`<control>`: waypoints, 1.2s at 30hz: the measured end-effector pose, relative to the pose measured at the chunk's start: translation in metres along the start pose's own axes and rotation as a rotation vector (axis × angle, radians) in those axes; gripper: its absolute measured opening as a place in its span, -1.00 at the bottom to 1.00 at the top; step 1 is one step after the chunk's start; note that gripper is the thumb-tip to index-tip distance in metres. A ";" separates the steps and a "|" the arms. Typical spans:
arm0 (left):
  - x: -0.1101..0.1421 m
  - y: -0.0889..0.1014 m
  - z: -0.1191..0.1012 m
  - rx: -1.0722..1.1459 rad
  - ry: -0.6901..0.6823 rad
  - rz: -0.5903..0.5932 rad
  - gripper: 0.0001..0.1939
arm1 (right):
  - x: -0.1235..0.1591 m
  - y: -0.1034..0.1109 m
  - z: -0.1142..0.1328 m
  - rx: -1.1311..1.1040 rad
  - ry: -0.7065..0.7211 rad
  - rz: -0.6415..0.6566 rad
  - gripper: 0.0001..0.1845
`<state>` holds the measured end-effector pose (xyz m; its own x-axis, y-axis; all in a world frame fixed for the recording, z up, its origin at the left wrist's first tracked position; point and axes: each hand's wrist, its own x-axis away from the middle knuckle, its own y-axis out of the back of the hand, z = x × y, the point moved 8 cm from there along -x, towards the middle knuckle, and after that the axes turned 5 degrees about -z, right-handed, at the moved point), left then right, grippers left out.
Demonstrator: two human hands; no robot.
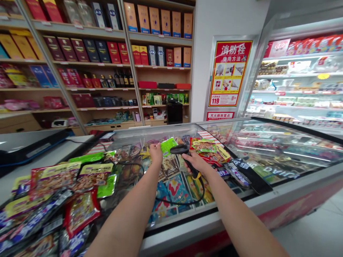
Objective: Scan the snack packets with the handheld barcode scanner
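My left hand (156,154) grips the left edge of a bright green snack packet (168,146), held up over the glass top of a chest freezer (171,129). In my right hand (196,162) is a black barcode scanner (180,149) with a yellow-and-black handle end; its head is close to the packet's right side. From the scanner's handle a black cable (182,203) loops down over the glass. To the right of my right hand lies a small pile of snack packets (211,148) in red, yellow and green.
A large heap of snack packets (61,185) lies at the left. Beyond it sits a dark flat device (32,146) on a counter. Shelves with boxed bottles (158,21) line the back wall; a lit refrigerated display (297,78) stands at the right.
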<state>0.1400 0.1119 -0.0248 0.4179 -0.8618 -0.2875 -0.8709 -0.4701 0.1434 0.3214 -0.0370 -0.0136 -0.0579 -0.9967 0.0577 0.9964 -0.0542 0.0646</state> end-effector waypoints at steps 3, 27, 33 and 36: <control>-0.001 0.002 0.002 0.018 0.015 -0.013 -0.86 | 0.001 -0.002 -0.004 0.010 -0.020 0.015 -0.69; -0.013 0.085 -0.051 -0.154 -0.132 0.032 -0.87 | 0.001 -0.038 0.008 -0.186 0.018 0.019 -0.66; -0.066 0.215 -0.052 -0.254 -0.173 -0.124 -0.81 | 0.005 -0.106 0.034 -0.163 0.028 0.134 -0.65; -0.086 0.282 -0.041 -0.315 -0.166 -0.223 -0.81 | 0.005 -0.147 0.044 -0.175 0.037 0.198 -0.63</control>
<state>-0.1308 0.0461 0.0791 0.5172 -0.7023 -0.4891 -0.6314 -0.6989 0.3359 0.1721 -0.0317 0.0206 0.1381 -0.9903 0.0155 0.9838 0.1354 -0.1173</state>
